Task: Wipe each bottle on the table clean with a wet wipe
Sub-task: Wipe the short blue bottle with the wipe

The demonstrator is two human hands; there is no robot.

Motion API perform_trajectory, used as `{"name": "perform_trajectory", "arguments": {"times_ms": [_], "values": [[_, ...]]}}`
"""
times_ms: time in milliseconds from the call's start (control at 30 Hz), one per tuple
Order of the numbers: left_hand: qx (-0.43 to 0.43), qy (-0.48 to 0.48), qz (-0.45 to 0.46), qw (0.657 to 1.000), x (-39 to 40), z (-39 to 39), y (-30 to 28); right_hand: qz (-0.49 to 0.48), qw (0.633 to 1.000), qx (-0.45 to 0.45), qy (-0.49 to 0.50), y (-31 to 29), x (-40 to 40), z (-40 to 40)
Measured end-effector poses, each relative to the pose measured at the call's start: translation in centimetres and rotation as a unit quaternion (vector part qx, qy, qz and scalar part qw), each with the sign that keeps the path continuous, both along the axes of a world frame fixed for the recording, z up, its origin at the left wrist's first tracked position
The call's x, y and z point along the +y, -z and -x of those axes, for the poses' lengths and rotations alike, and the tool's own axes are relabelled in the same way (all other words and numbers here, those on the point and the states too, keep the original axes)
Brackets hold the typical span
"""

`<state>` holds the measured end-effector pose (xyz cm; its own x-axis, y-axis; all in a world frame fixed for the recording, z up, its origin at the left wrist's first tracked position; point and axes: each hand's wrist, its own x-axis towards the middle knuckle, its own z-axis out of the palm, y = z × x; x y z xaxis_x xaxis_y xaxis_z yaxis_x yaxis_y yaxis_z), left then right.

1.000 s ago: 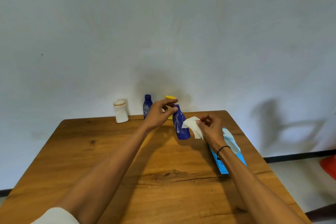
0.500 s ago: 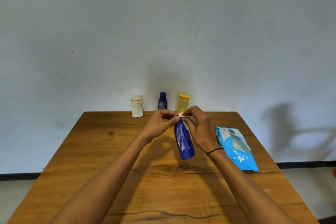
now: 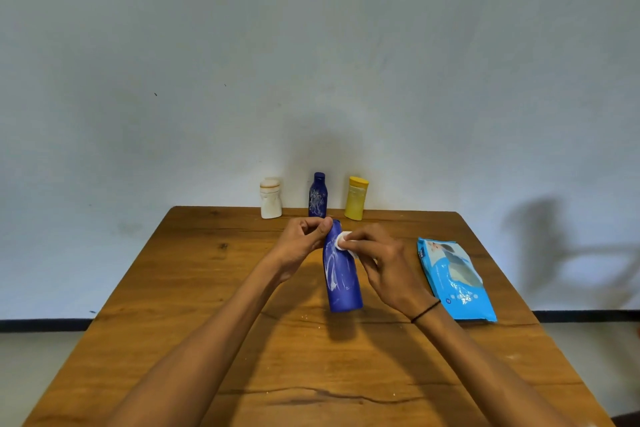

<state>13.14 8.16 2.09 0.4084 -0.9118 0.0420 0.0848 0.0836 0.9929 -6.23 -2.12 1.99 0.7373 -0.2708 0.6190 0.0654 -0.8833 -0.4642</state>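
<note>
Holding a big blue bottle (image 3: 341, 274) up off the wooden counter (image 3: 194, 288), tilted a bit with the top leaning away, roughly mid-counter. Left hand (image 3: 301, 244) curled round the neck end, thumb and fingers pinching it near the top. Right hand (image 3: 384, 265) pinching a small wad of white wet wipe (image 3: 344, 243) and pressing it against the upper right side of the same bottle, fingers bent over the wad. Black band on the right wrist. White smears showing down the front of the bottle. Base of the bottle looking lifted clear, with its shadow on the wood underneath, though hard to say for sure. Lined up along the far edge against the wall: a white bottle (image 3: 270, 198) on the left, a smaller dark blue bottle (image 3: 318, 195) in the middle, a yellow bottle (image 3: 356, 198) on the right, all upright and apart from each other. Lying flat just to the right of the right hand, a light blue wipes pack (image 3: 455, 279), not touching the hand. Pale specks scattered on the wood near the bottle's shadow.
</note>
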Motion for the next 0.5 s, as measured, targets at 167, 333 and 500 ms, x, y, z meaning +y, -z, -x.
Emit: {"name": "perform_trajectory", "arguments": {"times_ms": [167,333,500], "values": [[0.033,0.0,0.015,0.999,1.1,0.4,0.3,0.089,0.996,-0.018,0.006,1.1,1.0,0.2],[0.032,0.009,0.016,0.999,1.5,0.8,0.1,0.041,0.998,-0.038,0.023,-0.6,1.8,-1.5],[0.046,-0.004,0.018,0.999,2.3,0.2,0.4,0.076,0.997,-0.001,-0.016,0.3,2.0,-0.6]]}}
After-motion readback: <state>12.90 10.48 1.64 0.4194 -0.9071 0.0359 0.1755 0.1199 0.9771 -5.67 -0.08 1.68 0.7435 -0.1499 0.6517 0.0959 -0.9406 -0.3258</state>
